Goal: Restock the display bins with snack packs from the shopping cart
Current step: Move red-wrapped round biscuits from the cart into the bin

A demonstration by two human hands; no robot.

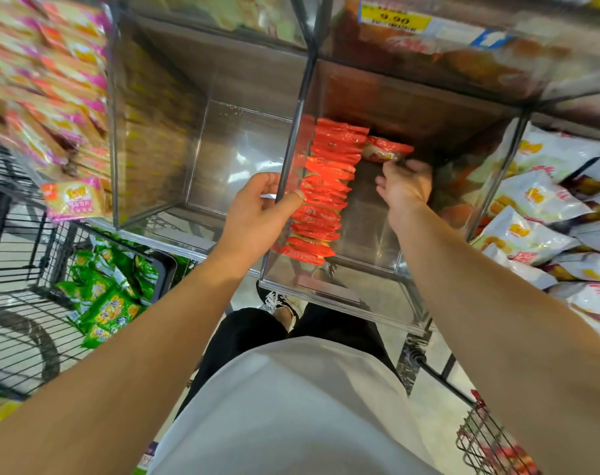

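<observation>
A clear display bin (339, 299) in the middle holds a row of red snack packs (326, 186) standing along its left wall. My left hand (261, 207) grips the bin's left wall, thumb inside against the packs. Deeper inside the bin, my right hand (406, 185) holds a red snack pack (387, 149) at the far end, beside the row. The shopping cart (24, 303) stands at the lower left with green snack packs (106, 296) in it.
An empty clear bin (223, 159) sits left of the red one. Pink packs (45, 80) fill the bins at far left, white packs (548, 207) the bin at right. A wire basket (490, 443) with red packs stands at lower right. A yellow price tag (394, 15) hangs above.
</observation>
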